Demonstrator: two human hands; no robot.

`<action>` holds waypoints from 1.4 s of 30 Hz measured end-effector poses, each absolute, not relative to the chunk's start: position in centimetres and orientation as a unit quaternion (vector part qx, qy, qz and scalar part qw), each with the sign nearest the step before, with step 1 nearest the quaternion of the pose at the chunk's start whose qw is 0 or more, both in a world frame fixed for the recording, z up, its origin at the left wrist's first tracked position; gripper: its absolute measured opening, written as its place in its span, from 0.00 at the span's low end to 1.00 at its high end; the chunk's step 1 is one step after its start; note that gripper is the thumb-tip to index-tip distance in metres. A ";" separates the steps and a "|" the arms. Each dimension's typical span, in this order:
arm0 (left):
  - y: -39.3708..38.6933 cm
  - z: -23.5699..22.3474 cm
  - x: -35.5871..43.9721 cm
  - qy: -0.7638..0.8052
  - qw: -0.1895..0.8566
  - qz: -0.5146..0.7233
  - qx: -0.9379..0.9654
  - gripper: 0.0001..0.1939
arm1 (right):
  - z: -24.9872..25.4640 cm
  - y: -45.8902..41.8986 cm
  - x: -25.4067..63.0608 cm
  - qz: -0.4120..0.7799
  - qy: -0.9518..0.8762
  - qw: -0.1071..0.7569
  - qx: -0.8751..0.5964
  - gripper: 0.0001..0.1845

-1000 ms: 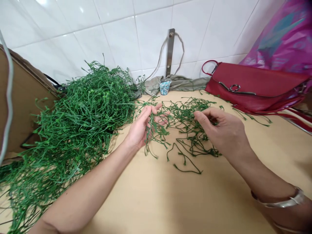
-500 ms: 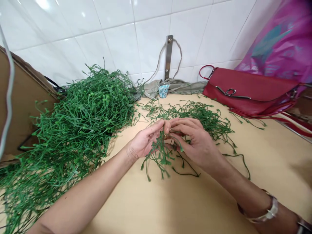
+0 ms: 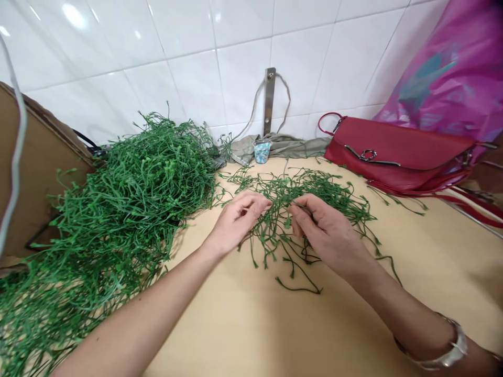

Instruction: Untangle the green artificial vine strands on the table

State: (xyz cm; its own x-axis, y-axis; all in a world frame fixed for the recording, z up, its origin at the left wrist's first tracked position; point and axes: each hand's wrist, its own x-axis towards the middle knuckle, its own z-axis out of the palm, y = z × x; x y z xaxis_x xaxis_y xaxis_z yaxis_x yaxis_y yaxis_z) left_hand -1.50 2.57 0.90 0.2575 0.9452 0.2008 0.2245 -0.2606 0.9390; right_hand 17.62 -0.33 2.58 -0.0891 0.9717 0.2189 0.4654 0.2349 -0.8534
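Observation:
My left hand (image 3: 241,220) is closed, its thumb and fingertips pinched at the left side of a small bunch of green artificial stems (image 3: 271,228) with small forked tips. Across from it, my right hand (image 3: 324,228) pinches at the bunch's right side with thumb and forefinger; the exact strands between the fingertips are too small to make out. Beneath and behind both hands lies a loose spread of the same stems (image 3: 338,191) on the pale tabletop (image 3: 236,324). One bent stem (image 3: 301,289) lies nearer to me.
A tall heap of green stems (image 3: 149,183) fills the left side, against a cardboard box (image 3: 35,173). Along the tiled wall are a grey cloth (image 3: 302,144) and a small blue-and-white cup (image 3: 262,152). A red handbag (image 3: 401,149) and a pink plastic bag (image 3: 436,78) occupy the right.
My right hand moved from the loose stems to my left hand, and the two met around the bunch. Now they are slightly apart, the left hand turned over from palm up.

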 end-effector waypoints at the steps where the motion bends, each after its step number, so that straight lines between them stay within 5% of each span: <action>1: 2.4 0.9 -1.3 0.429 0.437 0.420 0.670 0.18 | 2.6 -0.4 17.6 0.310 -0.674 0.408 -0.533 0.14; 5: 2.2 0.8 -0.8 0.414 0.507 0.396 0.644 0.14 | 2.1 -0.3 17.8 0.324 -0.683 0.399 -0.519 0.11; 18: 2.1 0.2 -1.3 0.422 0.425 0.386 0.702 0.13 | 2.2 0.3 18.3 0.354 -0.674 0.420 -0.494 0.16; 29: 2.1 1.5 -1.1 0.423 0.208 0.399 0.787 0.08 | 2.2 0.3 18.1 0.248 -0.712 0.391 -0.529 0.05; 35: 1.4 1.8 -0.5 0.417 0.280 0.384 0.775 0.07 | 2.3 1.0 18.9 0.149 -0.707 0.403 -0.563 0.04; 42: 1.5 1.6 -0.9 0.473 0.412 0.447 0.638 0.07 | 2.7 3.1 23.3 0.150 -0.529 0.517 -0.656 0.04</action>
